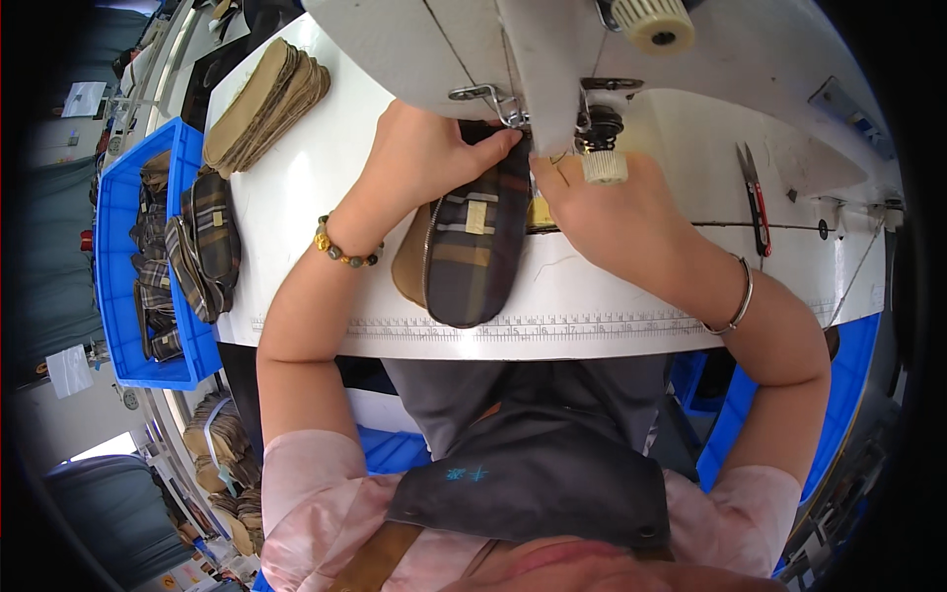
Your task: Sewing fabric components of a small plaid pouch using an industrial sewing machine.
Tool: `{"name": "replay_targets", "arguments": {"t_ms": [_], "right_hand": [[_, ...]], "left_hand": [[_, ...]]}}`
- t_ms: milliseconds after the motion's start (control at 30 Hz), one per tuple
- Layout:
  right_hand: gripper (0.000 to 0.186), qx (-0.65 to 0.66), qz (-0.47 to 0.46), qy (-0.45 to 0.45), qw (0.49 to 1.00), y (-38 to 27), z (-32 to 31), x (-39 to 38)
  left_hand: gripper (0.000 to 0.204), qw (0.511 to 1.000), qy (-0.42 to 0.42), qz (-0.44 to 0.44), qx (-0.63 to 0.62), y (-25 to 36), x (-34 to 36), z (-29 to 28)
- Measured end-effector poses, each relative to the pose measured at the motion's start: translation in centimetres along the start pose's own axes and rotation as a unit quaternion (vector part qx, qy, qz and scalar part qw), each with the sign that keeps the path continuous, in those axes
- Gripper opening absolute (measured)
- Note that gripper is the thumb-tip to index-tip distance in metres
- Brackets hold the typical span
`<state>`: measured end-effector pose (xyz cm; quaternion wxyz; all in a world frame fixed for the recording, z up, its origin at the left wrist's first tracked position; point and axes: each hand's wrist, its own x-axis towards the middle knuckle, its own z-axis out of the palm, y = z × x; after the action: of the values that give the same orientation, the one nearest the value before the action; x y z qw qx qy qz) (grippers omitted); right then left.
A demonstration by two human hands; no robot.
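Note:
A plaid fabric slipper, dark with tan stripes and a small cream label, lies with its far end under the sewing machine. A tan sole piece shows along its left side. My left hand is closed on the slipper's far end, its thumb pressed down close to the machine's needle area. My right hand is curled at the slipper's far right edge, its thumb side touching it. The tension knob and machine head hide some of its fingers.
Tan soles are stacked at the far left of the white table. More plaid slippers lie by a blue bin holding others. Red-handled scissors rest at right. A printed ruler runs along the near edge.

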<state>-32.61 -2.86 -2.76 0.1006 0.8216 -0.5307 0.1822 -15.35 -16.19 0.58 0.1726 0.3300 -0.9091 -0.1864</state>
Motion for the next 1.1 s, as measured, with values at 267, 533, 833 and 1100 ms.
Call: {"name": "replay_targets", "arguments": {"t_ms": [267, 533, 833, 1100], "right_hand": [[0.023, 0.054, -0.035, -0.004, 0.998, -1.9, -1.6, -1.2], [0.023, 0.029, -0.076, 0.043, 0.996, -2.8, -2.0, -1.0], [0.013, 0.027, -0.111, 0.068, 0.991, -2.1, -0.3, -0.5], [0.014, 0.044, -0.168, 0.089, 0.981, -2.0, 0.4, -0.3]], "left_hand": [[0.016, 1.0, -0.002, -0.007, 0.015, 0.1, -0.3, 0.0], [0.015, 1.0, -0.007, -0.026, -0.003, -0.3, -0.6, 0.3], [0.019, 1.0, -0.004, -0.025, -0.016, -0.2, -0.4, 0.3], [0.02, 1.0, 0.009, -0.018, -0.019, -0.2, -0.5, 0.5]]}}
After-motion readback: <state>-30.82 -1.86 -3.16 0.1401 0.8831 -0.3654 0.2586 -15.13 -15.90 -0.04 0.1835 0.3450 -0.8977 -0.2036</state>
